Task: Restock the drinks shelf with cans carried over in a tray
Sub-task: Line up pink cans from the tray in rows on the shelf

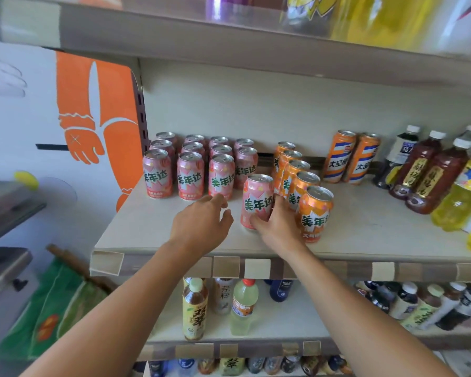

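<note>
My right hand (276,225) grips pink can (257,201), upright on shelf (152,227), ahead of fourth pink row. My left hand (201,216) relaxed, holding nothing. Pink rows (191,164) nearly full; this can needs sliding back. Tray not visible.

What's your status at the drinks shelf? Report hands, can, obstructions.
Right hand gripping pink can, upright on shelf. Left hand open, holding nothing. Orange can close beside on the right; pink rows behind.
</note>
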